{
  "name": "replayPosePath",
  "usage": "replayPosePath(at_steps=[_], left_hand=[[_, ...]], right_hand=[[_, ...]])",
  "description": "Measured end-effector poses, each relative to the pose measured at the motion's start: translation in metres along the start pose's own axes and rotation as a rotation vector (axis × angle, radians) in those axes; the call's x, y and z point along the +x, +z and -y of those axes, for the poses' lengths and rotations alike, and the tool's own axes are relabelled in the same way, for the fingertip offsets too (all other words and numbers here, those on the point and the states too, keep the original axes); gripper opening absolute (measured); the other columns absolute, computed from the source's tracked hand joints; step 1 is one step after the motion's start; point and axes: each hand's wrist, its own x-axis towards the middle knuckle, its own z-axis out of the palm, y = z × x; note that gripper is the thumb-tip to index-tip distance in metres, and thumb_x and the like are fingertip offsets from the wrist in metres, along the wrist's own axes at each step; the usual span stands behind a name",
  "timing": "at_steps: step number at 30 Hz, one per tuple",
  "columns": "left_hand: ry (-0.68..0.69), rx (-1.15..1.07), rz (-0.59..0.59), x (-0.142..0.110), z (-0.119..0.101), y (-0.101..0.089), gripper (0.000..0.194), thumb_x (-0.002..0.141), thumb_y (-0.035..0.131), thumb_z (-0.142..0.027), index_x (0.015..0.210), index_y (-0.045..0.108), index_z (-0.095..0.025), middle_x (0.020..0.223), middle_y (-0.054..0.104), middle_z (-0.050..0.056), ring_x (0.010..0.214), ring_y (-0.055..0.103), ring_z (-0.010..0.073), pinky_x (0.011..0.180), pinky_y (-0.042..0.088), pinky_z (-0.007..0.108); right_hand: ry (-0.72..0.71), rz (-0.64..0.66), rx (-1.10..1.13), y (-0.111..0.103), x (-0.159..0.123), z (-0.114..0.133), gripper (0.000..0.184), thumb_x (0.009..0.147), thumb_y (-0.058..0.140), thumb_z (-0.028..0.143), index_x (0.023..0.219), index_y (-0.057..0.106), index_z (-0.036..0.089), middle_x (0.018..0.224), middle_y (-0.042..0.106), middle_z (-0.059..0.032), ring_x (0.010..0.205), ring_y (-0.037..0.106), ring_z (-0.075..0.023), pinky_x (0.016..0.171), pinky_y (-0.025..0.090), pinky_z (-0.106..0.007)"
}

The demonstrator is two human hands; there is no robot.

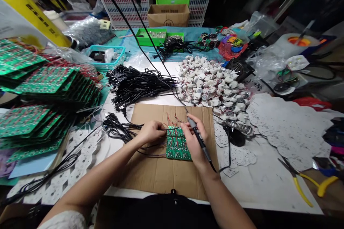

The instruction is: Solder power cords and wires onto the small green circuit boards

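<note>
A green circuit board panel (pixel 179 145) with thin red wires lies on a piece of brown cardboard (pixel 156 179). At the panel's upper left edge, my left hand (pixel 152 132) pinches a black cable (pixel 138 125). My right hand (pixel 195 137) is wrapped round a soldering iron (pixel 199 137), its tip pointing up and away from the panel. The thumb and index finger of that hand also meet near the end of the cable over the panel; whether they grip it is hard to tell. More black cables (pixel 118 132) lie loosely to the left.
Stacks of green circuit boards (pixel 51 82) rise at the left. Beyond the cardboard lie a bundle of black cables (pixel 142 84) and a heap of small white parts (pixel 212 82). Solder wire (pixel 243 127) stands right of the cardboard. Yellow-handled pliers (pixel 301 182) rest at the right.
</note>
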Motion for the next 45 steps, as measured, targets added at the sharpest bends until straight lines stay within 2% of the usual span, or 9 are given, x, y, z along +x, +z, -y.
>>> replayPosePath(at_steps=[5, 10, 15, 21, 26, 30, 34, 40, 45], left_hand=[[0.055, 0.029, -0.009, -0.002, 0.001, -0.002, 0.018, 0.079, 0.065, -0.033, 0.082, 0.076, -0.019, 0.075, 0.075, 0.001, 0.071, 0.065, 0.0177, 0.064, 0.041, 0.026], [0.323, -0.018, -0.038, -0.019, -0.007, -0.014, 0.026, 0.081, 0.072, -0.033, 0.103, 0.074, -0.020, 0.104, 0.076, 0.005, 0.090, 0.069, 0.0204, 0.080, 0.050, 0.030], [0.507, -0.254, 0.043, -0.032, -0.028, -0.015, 0.025, 0.093, 0.062, -0.037, 0.104, 0.072, -0.018, 0.095, 0.076, 0.005, 0.084, 0.067, 0.0169, 0.079, 0.051, 0.029], [0.316, -0.633, 0.155, -0.029, -0.029, -0.003, 0.036, 0.084, 0.072, -0.048, 0.092, 0.070, -0.013, 0.073, 0.064, 0.001, 0.063, 0.052, 0.0105, 0.060, 0.042, 0.024], [0.179, -0.721, 0.191, -0.034, -0.035, -0.005, 0.045, 0.074, 0.078, -0.055, 0.085, 0.065, -0.014, 0.068, 0.055, -0.003, 0.059, 0.044, 0.0080, 0.056, 0.035, 0.023], [0.204, -0.694, 0.170, -0.037, -0.040, -0.003, 0.043, 0.074, 0.078, -0.054, 0.083, 0.064, -0.014, 0.072, 0.059, 0.000, 0.063, 0.048, 0.0095, 0.059, 0.038, 0.023], [0.305, -0.596, 0.073, -0.040, -0.042, -0.004, 0.034, 0.083, 0.070, -0.048, 0.082, 0.064, -0.014, 0.074, 0.061, 0.001, 0.069, 0.052, 0.0116, 0.067, 0.043, 0.026], [0.422, -0.196, -0.183, -0.069, -0.052, -0.038, 0.021, 0.092, 0.059, -0.034, 0.081, 0.063, -0.016, 0.073, 0.061, 0.000, 0.068, 0.051, 0.0115, 0.066, 0.040, 0.025], [0.348, -0.114, -0.020, -0.080, -0.053, -0.034, 0.027, 0.095, 0.055, -0.039, 0.083, 0.063, -0.017, 0.070, 0.060, -0.001, 0.064, 0.050, 0.0111, 0.063, 0.038, 0.025]], right_hand=[[0.032, -0.015, 0.001, 0.003, -0.003, -0.005, 0.037, 0.087, 0.072, 0.040, 0.118, 0.071, 0.021, 0.087, 0.075, -0.0033, 0.073, 0.072, -0.0172, 0.070, 0.060, -0.030], [0.049, -0.039, 0.086, 0.000, -0.010, 0.006, 0.037, 0.088, 0.072, 0.039, 0.120, 0.071, 0.021, 0.087, 0.076, -0.0041, 0.074, 0.074, -0.0180, 0.072, 0.062, -0.031], [-0.044, -0.027, 0.089, -0.002, -0.021, 0.027, 0.028, 0.090, 0.070, 0.031, 0.116, 0.073, 0.022, 0.094, 0.078, -0.0048, 0.081, 0.075, -0.0175, 0.078, 0.063, -0.031], [-0.096, -0.063, 0.029, -0.005, -0.031, 0.026, 0.027, 0.090, 0.072, 0.030, 0.115, 0.073, 0.022, 0.103, 0.079, -0.0062, 0.085, 0.075, -0.0178, 0.079, 0.063, -0.030], [-0.126, -0.075, 0.012, -0.004, -0.036, 0.019, 0.025, 0.090, 0.071, 0.028, 0.114, 0.073, 0.021, 0.102, 0.079, -0.0066, 0.086, 0.075, -0.0188, 0.080, 0.063, -0.031], [-0.147, -0.060, 0.004, -0.005, -0.039, 0.021, 0.023, 0.091, 0.071, 0.026, 0.113, 0.073, 0.021, 0.101, 0.079, -0.0066, 0.086, 0.076, -0.0193, 0.081, 0.063, -0.032], [-0.167, -0.031, 0.001, -0.007, -0.042, 0.023, 0.023, 0.092, 0.068, 0.027, 0.114, 0.073, 0.022, 0.104, 0.079, -0.0068, 0.090, 0.076, -0.0201, 0.084, 0.063, -0.033], [-0.147, -0.012, 0.063, -0.014, -0.050, 0.024, 0.025, 0.095, 0.067, 0.028, 0.119, 0.069, 0.023, 0.096, 0.079, -0.0041, 0.080, 0.077, -0.0181, 0.080, 0.064, -0.033], [-0.315, 0.054, 0.017, -0.020, -0.049, 0.032, 0.032, 0.092, 0.070, 0.024, 0.124, 0.066, 0.024, 0.097, 0.079, -0.0045, 0.085, 0.077, -0.0196, 0.084, 0.065, -0.036]])
